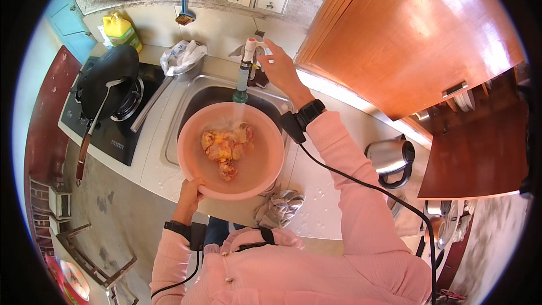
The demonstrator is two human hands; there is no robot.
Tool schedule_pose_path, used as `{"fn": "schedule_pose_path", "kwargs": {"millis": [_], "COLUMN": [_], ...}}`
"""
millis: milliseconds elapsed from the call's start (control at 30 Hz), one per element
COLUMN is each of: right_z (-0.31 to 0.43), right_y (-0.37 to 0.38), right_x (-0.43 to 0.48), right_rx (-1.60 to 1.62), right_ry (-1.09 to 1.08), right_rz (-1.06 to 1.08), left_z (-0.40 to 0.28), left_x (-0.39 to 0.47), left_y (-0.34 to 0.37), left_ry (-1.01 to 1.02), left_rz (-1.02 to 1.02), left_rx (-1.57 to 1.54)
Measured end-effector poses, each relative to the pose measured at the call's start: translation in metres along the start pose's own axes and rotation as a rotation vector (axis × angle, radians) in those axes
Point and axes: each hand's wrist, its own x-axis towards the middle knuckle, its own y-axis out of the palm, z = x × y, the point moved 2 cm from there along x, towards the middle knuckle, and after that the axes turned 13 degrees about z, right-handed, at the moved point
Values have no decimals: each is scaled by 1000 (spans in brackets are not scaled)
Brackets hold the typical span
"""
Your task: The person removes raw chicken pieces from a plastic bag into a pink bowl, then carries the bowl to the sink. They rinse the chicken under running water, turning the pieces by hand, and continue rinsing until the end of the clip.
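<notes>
My left hand (190, 197) grips the near left rim of a pink plastic basin (271, 156), which is over the sink (171, 144). Cloudy water and several yellowish-red chunks of raw meat, seemingly poultry, (224, 146) are in the basin. Water runs onto them from the green-tipped nozzle of a tap (241, 80). My right hand (279, 65) is raised at the tap's white handle, thumb and forefinger about its end; whether they press on it cannot be told.
A crumpled grey cloth (279, 208) lies at the counter's front edge. To the left are a black wok (106, 80) with a ladle on the gas hob (123, 144) and a long-handled pan (152, 103) holding plastic bags. An electric kettle (389, 156) stands right, below wooden cabinets (406, 38).
</notes>
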Motion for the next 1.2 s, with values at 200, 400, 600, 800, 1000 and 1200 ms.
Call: {"fn": "schedule_pose_path", "kwargs": {"millis": [200,400,600,800,1000,1200], "right_z": [9,6,9,7,1,-3], "right_y": [-5,-10,-12,-13,-14,-15], "right_x": [11,11,13,14,19,22], "right_rx": [-91,-65,-99,-134,-152,-136], "right_ry": [31,96,107,107,103,120], "right_rz": [34,88,121,146,162,187], "left_z": [5,1,6,17,24,31], "left_x": [-5,-14,-22,-25,-24,-19], "left_y": [-1,6,17,30,44,56], "left_ry": [29,20,25,95,151,199], "left_rz": [-4,-8,-51,-72,-118,-150], "left_rx": [-3,-29,-22,-101,-176,-282]}}
